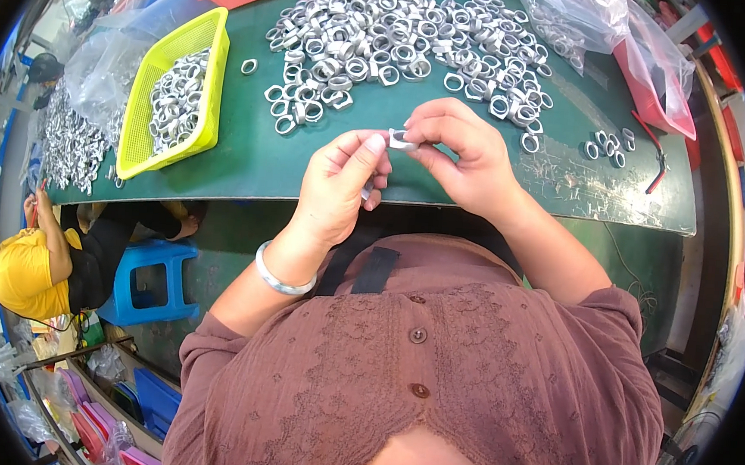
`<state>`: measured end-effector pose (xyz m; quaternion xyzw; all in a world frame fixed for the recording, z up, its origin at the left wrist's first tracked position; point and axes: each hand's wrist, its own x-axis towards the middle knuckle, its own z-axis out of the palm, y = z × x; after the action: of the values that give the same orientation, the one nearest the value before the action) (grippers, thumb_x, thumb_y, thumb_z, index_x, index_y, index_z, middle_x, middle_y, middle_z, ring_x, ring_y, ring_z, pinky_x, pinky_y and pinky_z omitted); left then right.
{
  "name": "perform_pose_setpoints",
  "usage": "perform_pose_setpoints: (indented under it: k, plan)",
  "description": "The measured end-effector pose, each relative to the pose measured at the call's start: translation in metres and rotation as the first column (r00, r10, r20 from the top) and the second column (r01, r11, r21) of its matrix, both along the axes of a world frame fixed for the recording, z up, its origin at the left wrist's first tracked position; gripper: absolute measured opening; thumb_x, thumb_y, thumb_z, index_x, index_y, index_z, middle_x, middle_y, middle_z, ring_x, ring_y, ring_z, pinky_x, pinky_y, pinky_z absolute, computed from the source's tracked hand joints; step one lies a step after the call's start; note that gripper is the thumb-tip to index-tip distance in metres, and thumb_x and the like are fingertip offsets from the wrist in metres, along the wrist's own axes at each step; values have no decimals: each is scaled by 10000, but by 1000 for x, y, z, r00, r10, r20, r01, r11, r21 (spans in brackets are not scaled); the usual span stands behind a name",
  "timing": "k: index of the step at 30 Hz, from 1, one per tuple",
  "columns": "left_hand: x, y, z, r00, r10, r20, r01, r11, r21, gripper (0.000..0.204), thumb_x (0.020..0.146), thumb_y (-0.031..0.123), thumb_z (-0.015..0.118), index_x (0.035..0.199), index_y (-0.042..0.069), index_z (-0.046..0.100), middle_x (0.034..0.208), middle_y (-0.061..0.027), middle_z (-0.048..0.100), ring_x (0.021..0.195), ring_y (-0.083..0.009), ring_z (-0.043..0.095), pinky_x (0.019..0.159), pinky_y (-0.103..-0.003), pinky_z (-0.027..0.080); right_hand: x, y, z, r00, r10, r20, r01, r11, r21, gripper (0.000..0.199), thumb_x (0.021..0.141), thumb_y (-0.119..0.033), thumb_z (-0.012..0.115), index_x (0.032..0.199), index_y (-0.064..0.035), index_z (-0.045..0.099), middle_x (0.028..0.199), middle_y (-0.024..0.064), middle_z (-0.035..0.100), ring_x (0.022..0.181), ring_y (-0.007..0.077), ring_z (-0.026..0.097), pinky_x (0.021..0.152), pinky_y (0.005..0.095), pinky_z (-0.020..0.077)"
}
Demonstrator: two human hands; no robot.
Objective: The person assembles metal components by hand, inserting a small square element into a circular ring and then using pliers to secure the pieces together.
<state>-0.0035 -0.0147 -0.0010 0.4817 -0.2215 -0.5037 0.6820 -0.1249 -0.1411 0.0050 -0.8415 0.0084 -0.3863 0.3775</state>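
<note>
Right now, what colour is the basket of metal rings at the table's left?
The basket is bright lime yellow, best seen in the head view.

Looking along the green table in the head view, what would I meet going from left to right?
Yellow plastic basket, lone metal ring, left hand, held metal ring, right hand, small cluster of metal rings, thin red-and-black item.

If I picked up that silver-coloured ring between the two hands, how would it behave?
The silver-coloured ring is probably stiff, judging by its metallic sheen. It is likely light, being small enough for the right hand to hold with its fingers. Pushed, it might roll briefly, since similar loose rings on the green table look round.
</note>
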Motion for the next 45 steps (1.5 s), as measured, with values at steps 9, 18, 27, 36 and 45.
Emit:
perform_pose_setpoints:
  k: [9, 18, 27, 36, 45]
  plan:
    - [5, 2, -4, 986, -138, -95, 139, 990, -1, 165, 891, 219, 499, 880, 67, 560, 708, 6, 538, 577, -61, 483, 430, -173, 363, -2, 8, 0, 998, -44, 54, 51, 988, -148, 240, 694, 60, 601, 910, -39, 567, 912, 98, 542, 746, 240, 569, 635, 284, 475]
    - [10, 3, -6, 942, -214, -260, 205, 977, -62, 191, 896, 213, 480, 938, 35, 537, 730, -7, 513, 635, -90, 470, 435, -169, 362, -4, 5, -3, 998, -63, 5, 63, 998, -16, 258, 689, 82, 597, 917, -31, 555, 901, 98, 549, 715, 201, 565, 635, 267, 473]
    - [11, 5, -7, 938, -192, -290, 186, 981, -47, 178, 897, 217, 478, 937, 54, 537, 740, -1, 509, 638, -87, 472, 438, -170, 366, -3, 9, -3, 1000, -8, -31, 12, 991, 133, 240, 706, 62, 593, 926, -24, 554, 898, 97, 552, 698, 183, 565, 612, 261, 462]
    - [48, 18, 18, 991, 128, 48, -120, 982, -149, 180, 884, 216, 492, 897, 46, 549, 709, -29, 535, 600, -100, 498, 425, -197, 373, -1, 8, -8, 992, -13, -126, 26, 994, 104, 228, 736, 45, 593, 954, -13, 566, 898, 92, 553, 709, 161, 563, 613, 243, 455]
    - [191, 29, 41, 27, 565, 825, -611, 663, -434, 204, 797, 206, 582, 826, 8, 619, 690, -95, 607, 582, -178, 568, 568, -278, 449, 1, 10, -20, 980, -34, -197, 54, 994, 95, 203, 741, 63, 573, 934, 2, 560, 906, 95, 549, 718, 144, 556, 638, 229, 452]
